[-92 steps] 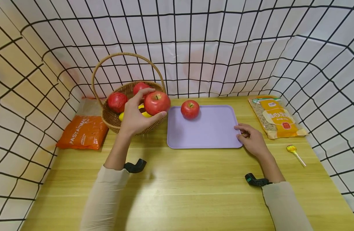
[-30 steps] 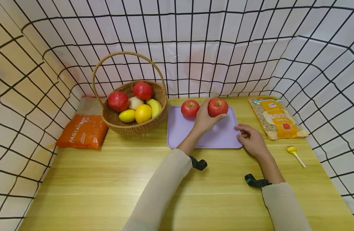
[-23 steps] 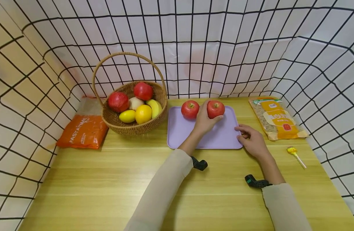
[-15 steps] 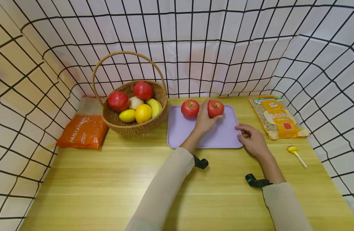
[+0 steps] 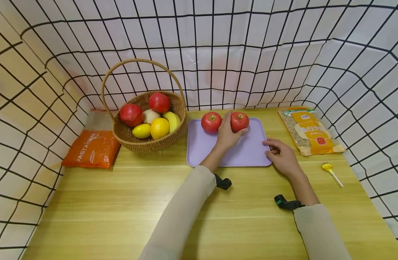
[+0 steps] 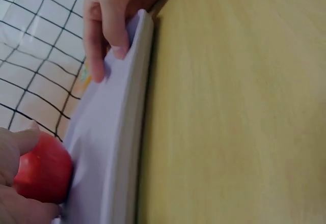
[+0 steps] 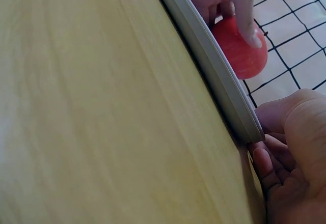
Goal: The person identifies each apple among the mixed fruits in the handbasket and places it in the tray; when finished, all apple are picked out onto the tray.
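Note:
My left hand [image 5: 227,134] is round a red apple [image 5: 240,121] on the lilac tray [image 5: 208,151], thumb on the near side and fingers on its left. The left wrist view shows this apple [image 6: 45,170] low over the tray surface, between thumb and fingertips. A second red apple [image 5: 211,122] sits just left of that hand, near the tray's back edge. At the tray's right edge, my right hand [image 5: 283,157] pinches the rim. In the right wrist view its thumb lies above the rim and its curled fingers [image 7: 270,165] below.
A wicker basket [image 5: 147,146] with a tall handle holds several fruits, among them a banana [image 5: 173,121] and an orange [image 5: 160,128]. An orange pasta bag [image 5: 93,148] lies far left. A yellow-labelled bag [image 5: 310,131] and a lollipop [image 5: 331,174] lie right.
My left hand has carried the apple from over the basket rightward and lowered it onto the tray, beside the other apple. The right hand has stayed at the tray's edge.

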`<action>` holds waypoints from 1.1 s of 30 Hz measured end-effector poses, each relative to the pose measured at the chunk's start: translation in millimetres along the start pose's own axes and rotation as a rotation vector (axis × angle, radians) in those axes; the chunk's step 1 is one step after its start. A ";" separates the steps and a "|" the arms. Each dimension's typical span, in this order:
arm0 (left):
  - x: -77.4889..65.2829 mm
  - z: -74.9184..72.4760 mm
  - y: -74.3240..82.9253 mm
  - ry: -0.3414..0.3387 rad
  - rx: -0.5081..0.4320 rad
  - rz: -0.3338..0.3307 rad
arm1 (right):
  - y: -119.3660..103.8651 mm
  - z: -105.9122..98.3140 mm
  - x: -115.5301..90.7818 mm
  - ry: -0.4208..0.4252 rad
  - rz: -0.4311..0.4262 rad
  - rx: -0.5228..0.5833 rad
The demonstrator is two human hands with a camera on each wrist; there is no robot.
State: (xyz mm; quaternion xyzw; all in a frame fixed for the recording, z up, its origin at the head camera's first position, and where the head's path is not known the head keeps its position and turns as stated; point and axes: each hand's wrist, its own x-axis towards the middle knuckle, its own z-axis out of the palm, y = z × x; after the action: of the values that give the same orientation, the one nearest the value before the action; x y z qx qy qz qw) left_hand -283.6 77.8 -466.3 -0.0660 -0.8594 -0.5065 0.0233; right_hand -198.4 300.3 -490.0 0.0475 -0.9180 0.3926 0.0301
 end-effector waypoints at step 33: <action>-72.0 -176.8 16.6 0.036 -0.007 0.408 | -0.2 -0.9 -1.6 -0.009 0.004 -0.005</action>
State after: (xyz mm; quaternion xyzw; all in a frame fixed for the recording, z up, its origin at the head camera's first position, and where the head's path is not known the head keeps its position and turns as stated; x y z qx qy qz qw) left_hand -214.7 -75.2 -373.7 -0.2296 -0.8258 -0.4955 0.1408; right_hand -196.8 300.9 -489.4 0.0475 -0.9192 0.3902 0.0253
